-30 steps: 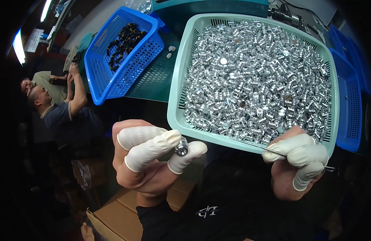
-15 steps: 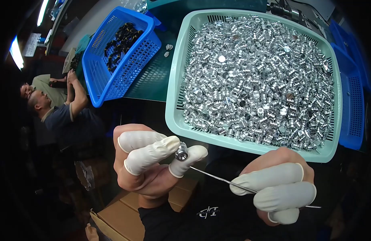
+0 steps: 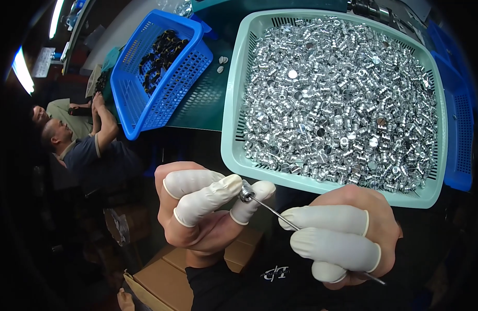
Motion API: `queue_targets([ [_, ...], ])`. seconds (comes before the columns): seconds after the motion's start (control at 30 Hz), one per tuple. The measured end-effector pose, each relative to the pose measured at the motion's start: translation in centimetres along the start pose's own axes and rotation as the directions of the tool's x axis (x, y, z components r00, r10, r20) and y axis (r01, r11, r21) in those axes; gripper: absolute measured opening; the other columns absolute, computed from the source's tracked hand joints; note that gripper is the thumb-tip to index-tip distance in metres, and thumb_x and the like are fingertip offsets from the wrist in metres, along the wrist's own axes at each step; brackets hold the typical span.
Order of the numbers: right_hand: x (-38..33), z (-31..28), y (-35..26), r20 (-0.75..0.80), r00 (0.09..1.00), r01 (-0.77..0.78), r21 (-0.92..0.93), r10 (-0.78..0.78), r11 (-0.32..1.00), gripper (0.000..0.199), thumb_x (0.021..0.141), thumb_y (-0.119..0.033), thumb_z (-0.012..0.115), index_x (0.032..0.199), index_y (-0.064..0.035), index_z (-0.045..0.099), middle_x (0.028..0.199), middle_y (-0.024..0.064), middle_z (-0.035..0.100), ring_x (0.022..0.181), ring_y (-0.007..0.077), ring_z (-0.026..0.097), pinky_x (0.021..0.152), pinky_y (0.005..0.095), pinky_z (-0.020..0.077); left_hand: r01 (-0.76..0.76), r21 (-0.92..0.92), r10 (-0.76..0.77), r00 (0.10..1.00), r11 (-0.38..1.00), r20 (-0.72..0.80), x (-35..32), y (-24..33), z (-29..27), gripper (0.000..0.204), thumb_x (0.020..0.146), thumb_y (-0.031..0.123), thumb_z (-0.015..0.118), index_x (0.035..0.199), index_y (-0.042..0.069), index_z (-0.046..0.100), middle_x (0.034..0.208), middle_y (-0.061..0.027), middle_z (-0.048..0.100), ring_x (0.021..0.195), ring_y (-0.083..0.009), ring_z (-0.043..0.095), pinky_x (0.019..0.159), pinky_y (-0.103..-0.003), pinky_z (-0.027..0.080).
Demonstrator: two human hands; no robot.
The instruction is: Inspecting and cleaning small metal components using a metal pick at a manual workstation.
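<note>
Just below the middle of the frame, my left hand [image 3: 203, 210] pinches a small shiny metal part [image 3: 245, 194] between white-covered fingertips [image 3: 231, 185]. From the lower right, my right hand [image 3: 347, 241] grips a thin metal rod [image 3: 269, 208], its tip at the part's end; I cannot tell how deep. A pale green basket [image 3: 229, 129] heaped with metal pieces [image 3: 337, 103] fills the upper right; a blue basket [image 3: 174, 96] holding black pieces [image 3: 163, 54] sits upper left.

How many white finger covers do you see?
6 white finger covers: three on the left hand, which holds a small metal part; three on the right hand, which holds a thin rod. More may be hidden.
</note>
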State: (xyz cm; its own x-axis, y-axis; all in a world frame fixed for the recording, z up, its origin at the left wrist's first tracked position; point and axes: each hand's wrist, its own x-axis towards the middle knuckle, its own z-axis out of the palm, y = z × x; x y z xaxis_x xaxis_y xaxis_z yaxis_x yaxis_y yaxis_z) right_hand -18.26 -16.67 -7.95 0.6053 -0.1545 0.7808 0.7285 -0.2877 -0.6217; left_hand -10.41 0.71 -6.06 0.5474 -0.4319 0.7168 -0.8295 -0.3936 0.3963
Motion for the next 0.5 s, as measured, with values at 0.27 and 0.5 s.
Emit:
queue_targets([
  [0.27,0.3,-0.5,0.2,0.027,0.998,-0.053,0.073,0.051,0.996,0.023,0.091,-0.019,0.061,0.096,0.0024,0.066,0.088,0.0193,0.069,0.070,0.0255,0.067,0.051,0.0292,0.0543,-0.007,-0.023,0.007,1.000,1.000,-0.019,-0.2,-0.2,0.3,0.047,0.054,0.010,0.092,0.094,0.013,0.067,0.075,0.0019,0.060,0.067,-0.0154,0.051,0.056,-0.025,0.039],
  [0.5,0.1,-2.3,-0.4,-0.117,0.971,-0.178,0.217,0.207,0.960,0.029,0.094,-0.026,0.063,0.094,0.0028,0.065,0.082,0.0197,0.069,0.061,0.0208,0.066,0.048,0.0261,0.0526,0.016,-0.044,-0.014,0.999,0.999,0.052,0.2,-0.9,0.7,0.041,0.061,0.008,0.089,0.097,0.006,0.069,0.081,-0.0028,0.066,0.071,-0.0176,0.055,0.063,-0.027,0.044],
])
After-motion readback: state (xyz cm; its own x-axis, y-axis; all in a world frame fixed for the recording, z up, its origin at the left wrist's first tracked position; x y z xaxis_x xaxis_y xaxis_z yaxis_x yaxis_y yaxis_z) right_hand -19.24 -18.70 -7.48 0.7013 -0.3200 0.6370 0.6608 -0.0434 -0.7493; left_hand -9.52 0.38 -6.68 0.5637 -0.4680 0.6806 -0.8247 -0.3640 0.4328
